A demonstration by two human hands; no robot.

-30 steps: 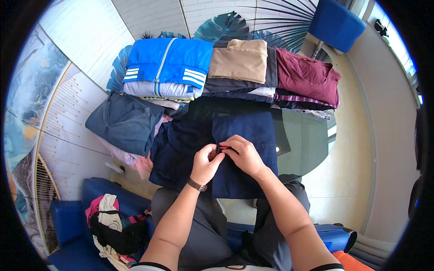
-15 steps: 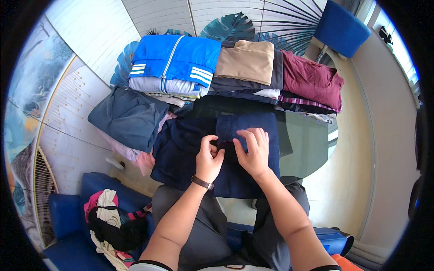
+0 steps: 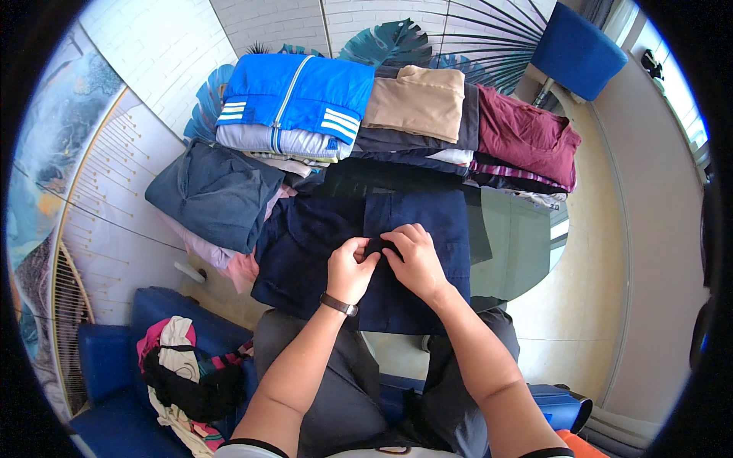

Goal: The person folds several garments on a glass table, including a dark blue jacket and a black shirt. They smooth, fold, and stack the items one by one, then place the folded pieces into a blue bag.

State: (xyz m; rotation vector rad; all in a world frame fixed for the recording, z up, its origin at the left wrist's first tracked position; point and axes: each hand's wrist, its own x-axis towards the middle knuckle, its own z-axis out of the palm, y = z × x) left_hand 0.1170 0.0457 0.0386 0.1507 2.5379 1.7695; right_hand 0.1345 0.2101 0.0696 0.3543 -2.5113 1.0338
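One small dark piece point(image 3: 374, 246), pinched by my left hand point(image 3: 352, 269) and right hand point(image 3: 416, 263), close together over the navy garment point(image 3: 424, 210). Best handled, I judge, lightly, garment kept flat.

Glossy grey-green worktop point(image 3: 519, 244), rounded at right. A navy garment point(image 3: 382, 298) lies across its near side. Behind and left stand folded-clothes stacks point(image 3: 519, 177), topped by a slate garment point(image 3: 217, 195), blue zip jacket point(image 3: 321, 88), tan garment point(image 3: 416, 103) and maroon top point(image 3: 527, 137).

Left hand point(image 3: 350, 270): curled into a pinch!
Right hand point(image 3: 417, 265): arched palm-down, just beside the left, bent inward.
Forearms point(image 3: 296, 382): bare, angling together.
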